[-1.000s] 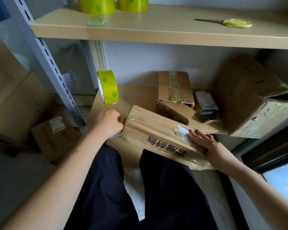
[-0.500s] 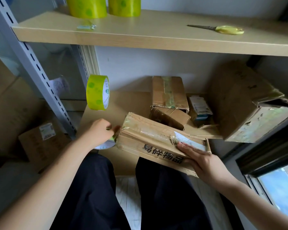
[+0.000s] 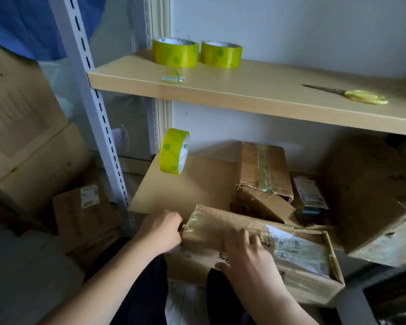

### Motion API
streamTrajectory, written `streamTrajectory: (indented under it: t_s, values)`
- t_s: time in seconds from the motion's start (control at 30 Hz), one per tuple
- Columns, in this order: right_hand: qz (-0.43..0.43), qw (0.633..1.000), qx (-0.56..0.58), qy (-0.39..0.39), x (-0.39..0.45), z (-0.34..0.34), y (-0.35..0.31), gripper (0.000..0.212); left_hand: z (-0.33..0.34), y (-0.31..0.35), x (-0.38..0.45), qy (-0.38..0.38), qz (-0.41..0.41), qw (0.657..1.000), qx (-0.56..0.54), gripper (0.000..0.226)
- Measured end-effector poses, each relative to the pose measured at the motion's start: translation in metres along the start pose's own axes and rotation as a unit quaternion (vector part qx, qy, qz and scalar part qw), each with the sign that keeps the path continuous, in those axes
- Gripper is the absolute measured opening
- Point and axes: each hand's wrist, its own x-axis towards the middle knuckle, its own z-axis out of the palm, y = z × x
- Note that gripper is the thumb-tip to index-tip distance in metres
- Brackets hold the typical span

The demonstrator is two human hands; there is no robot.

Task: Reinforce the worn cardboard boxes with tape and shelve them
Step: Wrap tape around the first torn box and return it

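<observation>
Worn cardboard box [image 3: 263, 245] lies at the lower shelf's [image 3: 190, 184] front edge: creased, wrinkled clear tape, torn label, black print. Left hand [image 3: 161, 232] curls against its left end; right hand [image 3: 246, 249] presses flat, fingers spread, on top. Tape roll [image 3: 174, 151] stands behind.

Yellow-handled scissors [image 3: 352, 95] lie at right on the upper shelf [image 3: 244, 90] above me; blue fabric [image 3: 33, 24] hangs upper left.
</observation>
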Motion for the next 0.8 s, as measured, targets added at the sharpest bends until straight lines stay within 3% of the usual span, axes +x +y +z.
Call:
streamTrajectory:
  t_s: [0.03, 0.17, 0.2, 0.33, 0.43, 0.5, 0.63, 0.7, 0.8]
  values:
    - [-0.004, 1.0, -0.018, 0.008, 0.004, 0.0, -0.006, 0.072, 0.002, 0.001, 0.001, 0.014, 0.004, 1.0, -0.001, 0.021]
    - [-0.03, 0.999, -0.024, 0.025, 0.021, 0.008, -0.015, 0.046, 0.008, 0.007, -0.004, 0.05, 0.015, 0.998, 0.032, 0.011]
    - [-0.048, 0.998, -0.022, 0.029, 0.023, 0.011, -0.015, 0.049, 0.01, 0.008, -0.006, 0.048, 0.018, 0.998, 0.036, 0.005]
    - [-0.07, 0.994, 0.008, 0.08, 0.024, 0.021, -0.026, 0.065, 0.015, 0.008, -0.009, 0.057, 0.015, 0.998, 0.021, 0.016]
    - [-0.079, 0.988, 0.041, 0.126, 0.032, 0.028, -0.034, 0.039, 0.017, 0.008, -0.011, 0.064, 0.036, 0.997, -0.005, 0.02]
    - [-0.074, 0.984, 0.055, 0.154, 0.035, 0.027, -0.032, 0.036, 0.015, 0.007, -0.014, 0.078, 0.025, 0.996, -0.044, 0.008]
    - [-0.035, 0.961, 0.166, 0.22, 0.034, 0.004, -0.019, 0.034, -0.01, 0.004, -0.022, 0.111, -0.022, 0.968, -0.225, 0.047]
    - [-0.006, 0.945, 0.221, 0.241, 0.031, -0.01, -0.011, 0.029, -0.035, -0.001, -0.031, 0.085, -0.007, 0.939, -0.333, 0.051]
    - [-0.005, 0.922, 0.282, 0.267, 0.021, -0.026, -0.002, 0.029, -0.081, -0.011, -0.053, 0.018, 0.081, 0.952, -0.295, 0.052]
